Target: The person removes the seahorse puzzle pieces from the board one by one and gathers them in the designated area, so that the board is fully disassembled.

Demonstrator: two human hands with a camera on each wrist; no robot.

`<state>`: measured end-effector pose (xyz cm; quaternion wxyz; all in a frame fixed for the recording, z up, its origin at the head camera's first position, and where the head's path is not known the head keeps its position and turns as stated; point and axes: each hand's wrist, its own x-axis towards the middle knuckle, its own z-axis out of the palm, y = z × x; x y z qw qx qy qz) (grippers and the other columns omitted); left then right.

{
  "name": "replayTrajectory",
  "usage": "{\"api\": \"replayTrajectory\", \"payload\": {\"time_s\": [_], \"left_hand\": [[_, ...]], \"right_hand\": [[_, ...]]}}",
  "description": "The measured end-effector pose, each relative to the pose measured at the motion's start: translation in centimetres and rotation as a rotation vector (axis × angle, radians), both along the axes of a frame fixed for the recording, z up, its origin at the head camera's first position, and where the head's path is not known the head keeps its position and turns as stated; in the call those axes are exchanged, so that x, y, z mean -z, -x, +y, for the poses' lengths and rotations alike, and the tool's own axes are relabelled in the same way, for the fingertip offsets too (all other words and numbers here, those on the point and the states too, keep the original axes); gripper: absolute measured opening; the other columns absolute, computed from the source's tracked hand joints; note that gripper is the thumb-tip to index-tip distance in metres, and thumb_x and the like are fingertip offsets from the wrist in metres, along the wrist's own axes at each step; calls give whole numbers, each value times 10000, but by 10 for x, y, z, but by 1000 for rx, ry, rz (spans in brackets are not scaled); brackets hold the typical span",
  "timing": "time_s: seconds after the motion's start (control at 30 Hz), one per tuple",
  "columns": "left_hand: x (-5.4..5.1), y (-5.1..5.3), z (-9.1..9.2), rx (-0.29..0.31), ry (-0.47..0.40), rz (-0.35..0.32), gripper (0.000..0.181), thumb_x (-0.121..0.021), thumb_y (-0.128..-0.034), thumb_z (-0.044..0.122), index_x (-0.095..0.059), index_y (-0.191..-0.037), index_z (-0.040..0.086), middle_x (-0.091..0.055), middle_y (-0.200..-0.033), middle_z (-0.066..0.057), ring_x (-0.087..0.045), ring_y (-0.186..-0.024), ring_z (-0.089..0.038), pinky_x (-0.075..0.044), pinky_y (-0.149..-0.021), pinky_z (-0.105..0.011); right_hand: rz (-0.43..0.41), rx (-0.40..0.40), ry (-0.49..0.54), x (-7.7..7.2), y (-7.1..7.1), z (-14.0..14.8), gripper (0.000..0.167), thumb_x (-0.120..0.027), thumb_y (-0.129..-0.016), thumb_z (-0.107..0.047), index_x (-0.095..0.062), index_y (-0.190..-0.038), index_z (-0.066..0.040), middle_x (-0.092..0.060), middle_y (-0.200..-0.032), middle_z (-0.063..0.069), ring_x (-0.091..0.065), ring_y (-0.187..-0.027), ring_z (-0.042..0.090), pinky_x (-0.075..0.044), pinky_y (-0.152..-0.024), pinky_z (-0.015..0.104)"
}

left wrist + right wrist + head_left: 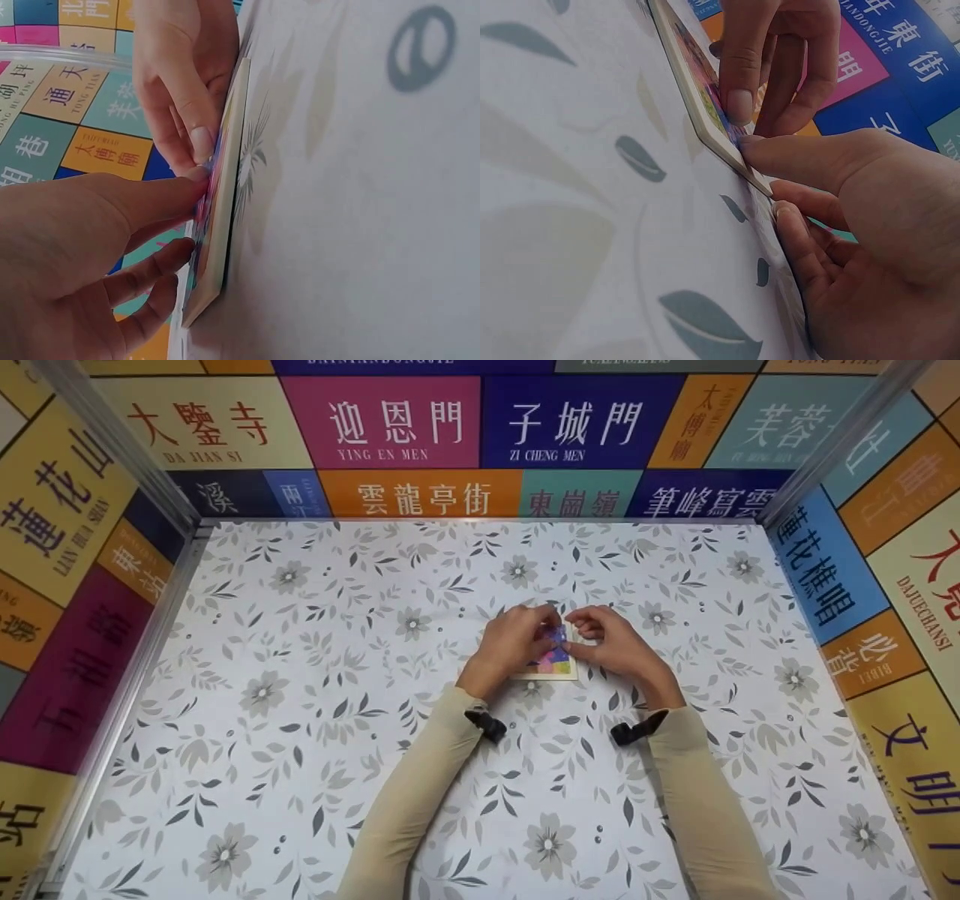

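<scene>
A small flat board (pixel 555 676) with a colourful picture and a cream edge, apparently a jigsaw puzzle, lies on the tabletop. My left hand (pixel 517 634) bends over its left and upper part. In the right wrist view the left thumb (pixel 739 109) points down onto the picture; whether a piece is between thumb and forefinger is hidden. My right hand (pixel 611 641) grips the board's far right corner, thumb (pixel 780 154) on top and forefinger (pixel 810 199) at the edge. Both thumb tips lie close together over a purple-blue patch.
A white tabletop (pixel 300 780) printed with grey flowers and leaves spreads around the board. Colourful panels with Chinese lettering (pixel 382 424) stand along the back and both sides. Each sleeve carries a black wrist device (pixel 487 726).
</scene>
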<state>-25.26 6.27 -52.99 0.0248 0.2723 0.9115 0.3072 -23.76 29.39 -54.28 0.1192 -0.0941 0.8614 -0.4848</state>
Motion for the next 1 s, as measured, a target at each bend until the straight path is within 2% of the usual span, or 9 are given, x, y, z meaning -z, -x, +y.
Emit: {"api": "replayTrajectory", "payload": {"time_s": [0.23, 0.4, 0.67, 1.0], "left_hand": [[4, 5, 2, 76, -118, -11, 356, -778, -948, 40, -729, -1300, 62, -746, -1187, -102, -687, -1051, -225, -560, -943, -356], [7, 5, 3, 92, -158, -34, 374, -755, -925, -20, -757, -1298, 11, -734, -1217, -146, -691, -1076, -254, -567, -962, -345], [6, 5, 1, 107, -185, -53, 381, -753, -925, -21, -756, -1304, 15, -710, -1221, -153, -722, -1088, -259, -592, -972, -313], [9, 7, 0, 132, -180, -21, 368, -743, -954, -9, -766, -1320, 28, -705, -1183, -155, -700, -1047, -259, -588, -922, -317]], "right_hand": [[5, 3, 12, -1, 0, -1, 563, -844, -946, -156, -613, -1436, -2, -602, -1351, 195, -575, -1158, 254, -475, -1020, 272], [12, 1, 18, -1, -1, -1, 552, -855, -934, -146, -630, -1418, -3, -609, -1331, 200, -576, -1140, 254, -480, -988, 232], [13, -1, 25, -3, -2, 0, 550, -855, -937, -157, -631, -1415, -1, -600, -1326, 209, -575, -1151, 274, -483, -1019, 288], [11, 11, 31, 0, -1, 0, 536, -866, -923, -147, -644, -1392, -12, -610, -1304, 193, -577, -1125, 245, -479, -989, 228]]}}
